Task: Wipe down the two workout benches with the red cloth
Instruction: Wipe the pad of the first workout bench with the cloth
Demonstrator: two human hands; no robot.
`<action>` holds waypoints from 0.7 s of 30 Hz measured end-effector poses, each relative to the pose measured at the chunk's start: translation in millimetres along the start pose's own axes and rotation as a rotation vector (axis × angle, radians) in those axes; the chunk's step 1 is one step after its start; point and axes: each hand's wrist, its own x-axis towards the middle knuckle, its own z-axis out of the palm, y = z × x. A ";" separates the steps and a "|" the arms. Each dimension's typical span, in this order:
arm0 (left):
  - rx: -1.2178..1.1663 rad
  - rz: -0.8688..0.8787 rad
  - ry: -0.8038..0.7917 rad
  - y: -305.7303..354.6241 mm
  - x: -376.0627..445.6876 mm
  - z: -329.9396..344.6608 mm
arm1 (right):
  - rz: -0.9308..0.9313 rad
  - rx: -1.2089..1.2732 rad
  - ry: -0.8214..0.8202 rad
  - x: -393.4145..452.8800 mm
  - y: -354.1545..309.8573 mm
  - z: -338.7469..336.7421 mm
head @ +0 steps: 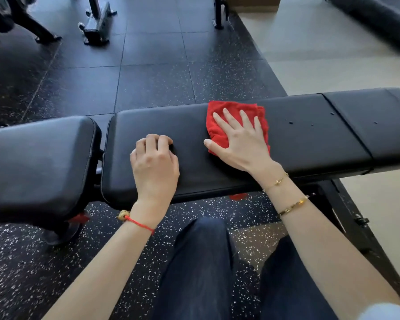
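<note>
We see a smooth, faintly glossy black vinyl-like bench (298,135), a fuzzy red cloth (222,112), and speckled, matt rubber floor tiles (148,77).

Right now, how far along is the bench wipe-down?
In hand: the right hand presses the red cloth flat on the middle pad of the bench, while the left hand rests curled beside it. Done: I cannot tell which stretches are already wiped. Left: specks show on the pad right of the cloth, plus the seat pad; no second bench is clearly in view.
</note>
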 end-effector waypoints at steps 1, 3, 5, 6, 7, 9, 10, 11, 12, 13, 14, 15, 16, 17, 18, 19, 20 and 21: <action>-0.002 -0.029 0.004 4.3 0.1 1.6 | -0.034 0.009 -0.001 -3.6 0.8 0.4; -0.040 -0.085 0.027 9.4 0.1 3.0 | -0.122 0.008 -0.002 -15.5 6.4 0.1; -0.081 -0.114 0.046 10.1 -0.7 2.3 | -0.211 0.009 -0.005 -28.9 17.9 -2.7; -0.078 -0.114 0.048 9.7 -1.5 1.7 | -0.238 0.021 -0.012 -34.7 26.2 -4.7; -0.058 -0.109 0.047 10.3 -2.5 1.1 | -0.253 0.036 -0.020 -39.1 36.6 -6.9; -0.021 -0.104 0.041 17.1 -4.1 1.6 | -0.240 0.078 -0.039 -40.3 60.9 -11.6; -0.038 -0.110 0.041 24.1 -5.2 2.6 | -0.217 0.094 -0.049 -36.0 73.4 -14.3; -0.076 -0.118 0.047 33.5 -6.8 3.6 | -0.190 0.102 -0.058 -28.4 84.6 -16.4; -0.121 -0.131 0.058 44.0 -8.7 5.3 | -0.167 0.104 -0.064 -18.4 93.5 -17.9; -0.152 -0.152 0.071 54.0 -10.7 8.1 | -0.150 0.101 -0.068 -7.1 99.3 -19.1; -0.152 -0.176 0.088 62.2 -12.5 11.7 | -0.140 0.095 -0.073 4.2 101.9 -19.8; -0.124 -0.194 0.107 67.9 -13.5 14.9 | -0.138 0.089 -0.077 14.5 102.2 -20.0; -0.094 -0.207 0.125 71.4 -13.5 17.9 | -0.148 0.082 -0.081 23.1 101.1 -19.4; -0.081 -0.212 0.135 71.3 -12.7 19.7 | -0.160 0.073 -0.081 28.6 97.8 -18.2; -0.082 -0.213 0.142 69.6 -11.5 20.7 | -0.176 0.063 -0.080 31.2 93.6 -16.8; -0.089 -0.214 0.149 68.7 -11.2 21.9 | -0.203 0.059 -0.078 31.4 91.0 -16.1; -0.096 -0.215 0.153 68.4 -11.7 22.5 | -0.239 0.059 -0.076 28.3 88.9 -15.8; -0.097 -0.215 0.157 68.8 -12.3 22.5 | -0.285 0.062 -0.070 22.9 87.6 -15.5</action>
